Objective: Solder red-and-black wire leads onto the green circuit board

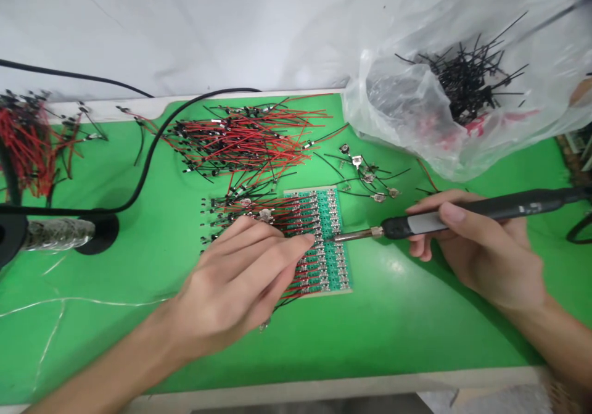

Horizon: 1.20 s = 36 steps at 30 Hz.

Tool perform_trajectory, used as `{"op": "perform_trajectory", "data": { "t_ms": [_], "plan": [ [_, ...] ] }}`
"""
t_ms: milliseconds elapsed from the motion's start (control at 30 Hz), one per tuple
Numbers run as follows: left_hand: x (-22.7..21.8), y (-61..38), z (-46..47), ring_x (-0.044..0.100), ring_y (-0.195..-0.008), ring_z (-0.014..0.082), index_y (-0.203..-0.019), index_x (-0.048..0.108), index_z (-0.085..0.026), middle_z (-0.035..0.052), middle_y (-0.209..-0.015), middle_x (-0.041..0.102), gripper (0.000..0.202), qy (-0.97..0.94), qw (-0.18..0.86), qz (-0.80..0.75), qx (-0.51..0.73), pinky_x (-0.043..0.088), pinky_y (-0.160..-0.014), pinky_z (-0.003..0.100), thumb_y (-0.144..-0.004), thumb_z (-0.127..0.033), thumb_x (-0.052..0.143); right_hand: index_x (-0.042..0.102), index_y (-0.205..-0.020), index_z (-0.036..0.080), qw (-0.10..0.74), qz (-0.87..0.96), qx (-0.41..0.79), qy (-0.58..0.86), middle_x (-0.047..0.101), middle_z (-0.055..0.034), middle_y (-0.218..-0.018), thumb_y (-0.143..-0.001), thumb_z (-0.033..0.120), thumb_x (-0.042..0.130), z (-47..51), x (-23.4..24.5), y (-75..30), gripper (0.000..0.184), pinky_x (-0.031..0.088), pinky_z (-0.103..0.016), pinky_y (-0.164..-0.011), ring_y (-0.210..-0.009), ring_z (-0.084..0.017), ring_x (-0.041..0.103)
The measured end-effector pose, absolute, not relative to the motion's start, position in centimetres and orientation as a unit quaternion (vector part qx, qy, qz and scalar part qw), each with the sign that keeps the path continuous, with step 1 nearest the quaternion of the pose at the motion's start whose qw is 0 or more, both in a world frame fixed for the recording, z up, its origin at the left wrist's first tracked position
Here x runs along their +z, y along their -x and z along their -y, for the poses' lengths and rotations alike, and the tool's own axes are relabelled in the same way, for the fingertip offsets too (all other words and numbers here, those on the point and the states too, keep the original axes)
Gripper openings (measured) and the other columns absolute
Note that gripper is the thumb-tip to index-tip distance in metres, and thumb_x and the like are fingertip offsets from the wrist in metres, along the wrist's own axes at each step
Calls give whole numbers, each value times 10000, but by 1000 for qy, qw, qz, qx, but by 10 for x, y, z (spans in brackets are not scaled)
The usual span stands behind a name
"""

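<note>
Right now, a green board [329, 266] is set near the middle of the bench [393, 334], probably so that it is easy to reach. Red wires [303, 219] are laid across it in rows, side by side, perhaps so that they do not get mixed up. The left hand [240, 272] is held low over these wires, with its fingertips brought close together; whether a wire is pinched there cannot be told. The soldering iron [423, 224] is pinched by its handle between the thumb and fingers of the right hand [494, 253], well back from the metal tip [354, 236], likely so that no skin is burned. Its tip is pointed at the board from the right, close to the left fingertips. A heap of wires [240, 139] is kept near the back edge, within reach, it seems. A plastic bag [393, 111] with black wires [462, 81] is put near the back right corner, perhaps out of the way. By the left edge, a spool [60, 234] is laid on its side.
</note>
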<state>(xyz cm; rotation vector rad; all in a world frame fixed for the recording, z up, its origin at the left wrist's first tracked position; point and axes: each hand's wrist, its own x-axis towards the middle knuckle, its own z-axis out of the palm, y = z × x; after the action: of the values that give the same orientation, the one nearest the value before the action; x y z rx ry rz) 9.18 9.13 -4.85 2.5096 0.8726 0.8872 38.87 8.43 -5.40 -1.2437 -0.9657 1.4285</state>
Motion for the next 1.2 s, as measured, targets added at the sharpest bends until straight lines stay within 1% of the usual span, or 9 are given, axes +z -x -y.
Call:
{"op": "perform_trajectory", "data": {
  "t_ms": [233, 500, 700, 833, 1200],
  "plan": [
    [-49, -92, -92, 643, -801, 142, -1157, 679, -57, 59, -872, 723, 381, -886, 157, -304, 313, 534, -752, 318, -786, 15, 731, 825, -844, 195, 485, 397, 583, 517, 754, -48, -626, -837, 311, 749, -85, -52, -387, 139, 545, -269, -394, -472, -189, 683],
    [-47, -92, -92, 648, -784, 137, -1162, 672, -67, 51, -852, 718, 365, -891, 143, -304, 306, 535, -756, 306, -806, -1, 719, 824, -854, 184, 488, 400, 581, 515, 753, -48, -631, -845, 296, 737, -85, -53, -388, 142, 544, -265, -393, -471, -186, 683],
    [-48, -91, -92, 632, -817, 150, -1182, 661, -41, 73, -897, 715, 392, -898, 143, -292, 296, 522, -763, 322, -798, 3, 728, 822, -855, 184, 487, 400, 583, 513, 758, -49, -636, -854, 290, 730, -85, -54, -388, 141, 547, -253, -398, -478, -180, 688],
    [-48, -91, -92, 627, -821, 152, -1155, 668, -16, 80, -912, 716, 383, -901, 137, -284, 298, 518, -767, 332, -780, 19, 737, 822, -856, 178, 486, 397, 588, 510, 757, -48, -635, -850, 287, 735, -85, -53, -388, 139, 552, -249, -404, -483, -180, 693],
    [-47, -90, -92, 633, -827, 154, -1167, 665, -20, 72, -907, 731, 396, -905, 116, -276, 301, 526, -764, 331, -779, 23, 734, 823, -852, 183, 489, 399, 585, 510, 747, -48, -632, -848, 297, 743, -85, -53, -387, 140, 557, -265, -405, -479, -181, 684]
  ]
}}
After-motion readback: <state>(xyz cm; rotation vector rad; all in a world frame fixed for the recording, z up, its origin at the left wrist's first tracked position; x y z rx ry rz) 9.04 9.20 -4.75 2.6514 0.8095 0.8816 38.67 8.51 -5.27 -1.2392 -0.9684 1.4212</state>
